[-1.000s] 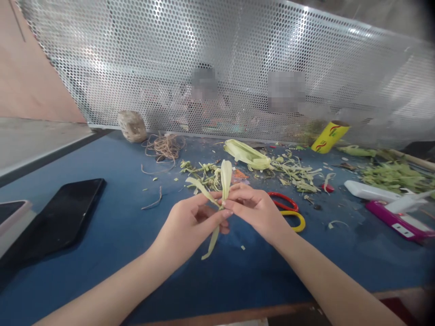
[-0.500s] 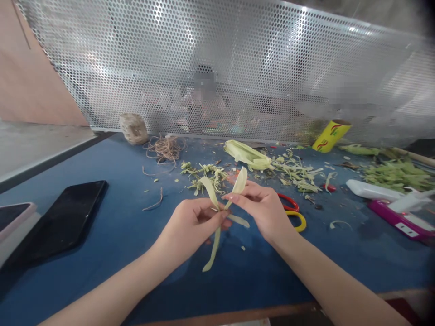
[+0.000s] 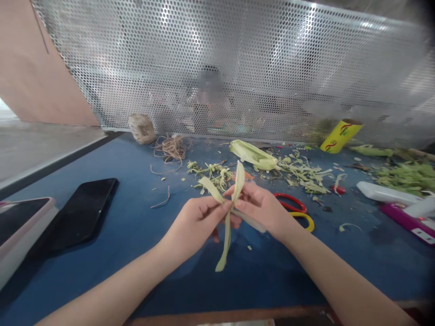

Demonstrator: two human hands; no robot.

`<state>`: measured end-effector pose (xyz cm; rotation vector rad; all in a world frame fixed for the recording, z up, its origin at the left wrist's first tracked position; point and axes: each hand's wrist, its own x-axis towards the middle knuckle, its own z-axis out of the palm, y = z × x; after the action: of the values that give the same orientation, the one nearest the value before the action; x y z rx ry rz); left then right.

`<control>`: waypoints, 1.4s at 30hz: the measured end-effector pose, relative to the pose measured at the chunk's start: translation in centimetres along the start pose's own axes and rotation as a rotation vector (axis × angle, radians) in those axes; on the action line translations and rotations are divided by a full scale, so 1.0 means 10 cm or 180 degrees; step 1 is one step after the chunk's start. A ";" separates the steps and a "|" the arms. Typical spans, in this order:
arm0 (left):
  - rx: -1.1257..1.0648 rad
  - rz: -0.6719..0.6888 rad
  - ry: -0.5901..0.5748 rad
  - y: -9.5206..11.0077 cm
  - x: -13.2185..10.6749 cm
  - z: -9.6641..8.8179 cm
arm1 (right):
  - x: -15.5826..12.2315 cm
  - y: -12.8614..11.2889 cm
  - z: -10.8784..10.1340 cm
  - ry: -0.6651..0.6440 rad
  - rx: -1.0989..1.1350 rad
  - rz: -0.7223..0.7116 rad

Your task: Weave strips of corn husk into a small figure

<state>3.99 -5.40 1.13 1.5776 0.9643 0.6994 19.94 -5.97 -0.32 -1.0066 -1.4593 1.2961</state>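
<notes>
Both of my hands meet above the blue table (image 3: 129,235) and pinch crossed pale green leaf strips (image 3: 227,226). My left hand (image 3: 193,224) grips the crossing from the left, thumb and fingers closed on it. My right hand (image 3: 263,208) pinches the same spot from the right. One strip end (image 3: 238,179) points up, another (image 3: 209,186) leans up to the left, and a long end hangs down toward the table.
Leaf scraps (image 3: 299,174), a folded husk (image 3: 251,156), red and yellow scissors (image 3: 299,210), a twine tangle (image 3: 171,148), a yellow roll (image 3: 340,136), two phones (image 3: 81,213) at left, a white and magenta tool (image 3: 404,210) at right. A perforated metal screen (image 3: 238,68) walls the back; a person sits behind it.
My right hand has come back in to the crossing and the upright strip end stands straighter. The view has shifted slightly right.
</notes>
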 end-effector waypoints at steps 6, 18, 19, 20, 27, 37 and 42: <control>-0.0201 0.0182 0.0450 -0.04 -0.02 0.04 | -0.02 0.03 0.11 -0.0249 0.0064 -0.0003; 0.0951 0.0264 0.0487 -0.07 -0.03 0.06 | -0.04 0.07 0.12 0.0351 -0.0414 0.0052; 0.0968 0.0290 0.0478 -0.06 -0.03 0.06 | -0.04 0.07 0.12 0.0371 -0.0492 0.0062; 0.0890 0.0301 0.0470 -0.05 -0.02 0.06 | -0.05 0.07 0.12 0.0366 -0.0568 0.0064; 0.0060 0.0139 0.0403 -0.08 0.03 0.04 | -0.05 0.08 0.11 0.0287 -0.0561 -0.0024; -0.1047 0.0128 -0.0023 -0.05 0.01 0.07 | -0.02 0.07 0.07 0.0464 -0.0455 0.0027; -0.1004 0.0029 0.0031 -0.07 0.02 0.09 | -0.03 0.06 0.10 0.0662 -0.0432 -0.0026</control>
<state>4.71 -5.65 0.26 1.3029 0.8096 0.8229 19.04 -6.43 -1.02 -1.1863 -1.4031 1.0630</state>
